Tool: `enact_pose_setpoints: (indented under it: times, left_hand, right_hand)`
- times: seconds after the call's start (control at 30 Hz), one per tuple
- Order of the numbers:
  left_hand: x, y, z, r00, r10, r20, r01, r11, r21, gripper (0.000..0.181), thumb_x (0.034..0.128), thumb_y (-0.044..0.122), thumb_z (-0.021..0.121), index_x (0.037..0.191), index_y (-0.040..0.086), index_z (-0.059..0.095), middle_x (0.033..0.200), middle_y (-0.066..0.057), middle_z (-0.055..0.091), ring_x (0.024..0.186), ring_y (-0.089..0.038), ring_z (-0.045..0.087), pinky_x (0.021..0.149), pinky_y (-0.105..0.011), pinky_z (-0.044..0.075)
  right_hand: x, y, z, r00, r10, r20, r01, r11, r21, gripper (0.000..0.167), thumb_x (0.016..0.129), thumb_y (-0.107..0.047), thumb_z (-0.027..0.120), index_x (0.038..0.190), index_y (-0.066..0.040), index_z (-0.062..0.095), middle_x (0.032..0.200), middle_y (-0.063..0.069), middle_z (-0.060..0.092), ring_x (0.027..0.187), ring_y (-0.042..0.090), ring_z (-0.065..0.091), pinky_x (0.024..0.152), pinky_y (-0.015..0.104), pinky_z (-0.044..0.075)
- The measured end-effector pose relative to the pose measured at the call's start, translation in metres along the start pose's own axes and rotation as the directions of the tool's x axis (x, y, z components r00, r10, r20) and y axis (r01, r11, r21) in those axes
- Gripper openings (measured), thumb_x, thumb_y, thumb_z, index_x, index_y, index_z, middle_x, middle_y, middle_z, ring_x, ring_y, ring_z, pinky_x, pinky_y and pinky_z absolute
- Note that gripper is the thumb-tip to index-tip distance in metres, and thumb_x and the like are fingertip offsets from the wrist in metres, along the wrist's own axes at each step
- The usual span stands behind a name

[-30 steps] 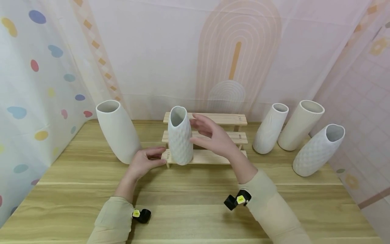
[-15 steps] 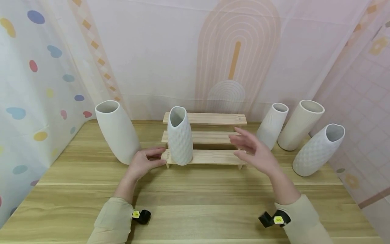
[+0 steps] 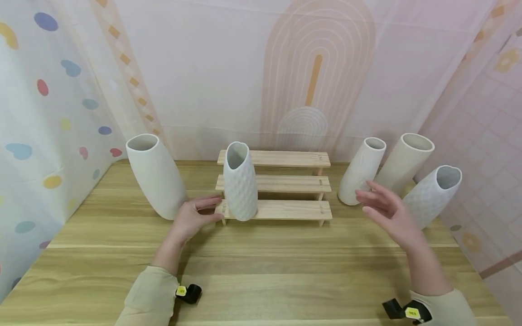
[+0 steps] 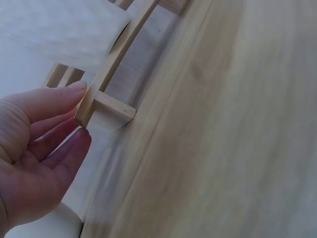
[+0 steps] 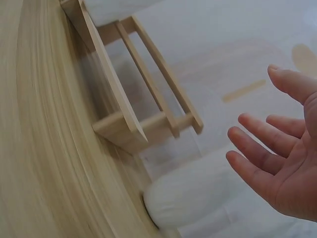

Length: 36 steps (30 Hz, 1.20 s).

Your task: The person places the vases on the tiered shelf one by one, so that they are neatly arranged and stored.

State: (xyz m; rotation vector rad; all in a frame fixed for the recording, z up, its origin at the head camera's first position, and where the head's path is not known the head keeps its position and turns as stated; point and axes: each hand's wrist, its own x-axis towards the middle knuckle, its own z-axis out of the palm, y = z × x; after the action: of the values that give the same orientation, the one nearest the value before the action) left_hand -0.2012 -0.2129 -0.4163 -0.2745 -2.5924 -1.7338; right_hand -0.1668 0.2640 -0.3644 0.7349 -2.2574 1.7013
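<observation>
A three-tier wooden display stand (image 3: 291,209) stands on the table. On the left end of its lowest tier sits a white vase (image 3: 241,185) with a dimpled surface. My left hand (image 3: 193,219) pinches the left end of that tier, thumb above and fingers beneath, as the left wrist view shows. My right hand (image 3: 387,213) hovers in the air on the right with fingers loosely bent and nothing in them. Nearest to it are a slim white vase (image 3: 360,174), a cream vase (image 3: 401,160) and another dimpled white vase (image 3: 432,194), the last two partly hidden by the hand.
A tall smooth white vase (image 3: 157,176) stands left of the stand, close behind my left hand. The wooden table (image 3: 265,271) stretches in front of the stand. A patterned curtain (image 3: 212,68) hangs behind and along both sides.
My right hand has left the side of the dimpled vase on the stand and travelled right to the group of vases. The left hand and the stand have stayed in place.
</observation>
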Motion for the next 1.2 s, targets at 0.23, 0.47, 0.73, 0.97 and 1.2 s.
enact_pose_setpoints:
  times: [0.23,0.47,0.73,0.97,1.2]
  left_hand:
    - [0.0,0.0,0.003,1.0,0.004,-0.01,-0.003,0.999,0.042,0.049,0.0812,0.011,0.083,0.125,-0.002,0.066,0.139,-0.016,0.056,0.133,-0.034,0.043,0.109,-0.046,0.038]
    - [0.001,-0.001,0.005,0.999,0.032,-0.008,-0.031,0.998,0.061,0.049,0.081,0.008,0.082,0.126,-0.004,0.065,0.137,-0.018,0.056,0.128,-0.035,0.049,0.105,-0.046,0.043]
    - [0.002,0.001,0.004,0.999,0.05,0.012,-0.05,0.998,0.049,0.048,0.0821,0.004,0.081,0.125,-0.007,0.064,0.137,-0.02,0.055,0.123,-0.037,0.053,0.101,-0.046,0.047]
    - [0.003,0.001,0.003,0.999,0.049,0.02,-0.05,0.997,0.051,0.047,0.0821,0.004,0.081,0.124,-0.009,0.064,0.137,-0.021,0.054,0.122,-0.037,0.054,0.101,-0.046,0.047]
    - [0.003,0.003,0.003,0.999,0.05,0.019,-0.051,0.997,0.055,0.047,0.0818,0.005,0.081,0.123,-0.009,0.065,0.137,-0.021,0.055,0.123,-0.038,0.054,0.101,-0.048,0.047]
  right_hand:
    - [-0.013,-0.001,-0.023,0.993,-0.021,-0.118,0.028,0.998,0.056,0.06,0.089,0.023,0.051,0.142,-0.005,0.052,0.118,-0.007,0.07,0.103,0.005,0.065,0.086,0.012,0.049]
    - [-0.022,-0.002,-0.043,0.984,0.014,-0.177,-0.006,0.999,0.045,0.055,0.092,0.019,0.053,0.14,-0.007,0.054,0.118,-0.009,0.07,0.105,0.002,0.064,0.087,0.01,0.045]
    - [-0.035,-0.007,-0.063,0.961,0.048,-0.274,-0.032,0.998,0.061,0.052,0.093,0.018,0.052,0.14,-0.004,0.055,0.116,-0.011,0.07,0.106,0.0,0.063,0.088,0.009,0.043]
    - [-0.045,-0.006,-0.083,0.93,-0.07,-0.361,0.152,0.967,0.203,0.045,0.09,0.026,0.048,0.134,0.015,0.051,0.113,0.005,0.072,0.102,0.011,0.068,0.087,0.012,0.049]
    - [-0.048,-0.01,-0.091,0.819,0.036,-0.573,0.097,0.975,0.201,0.04,0.089,0.025,0.051,0.126,0.014,0.058,0.098,0.004,0.075,0.091,0.01,0.07,0.082,0.011,0.051]
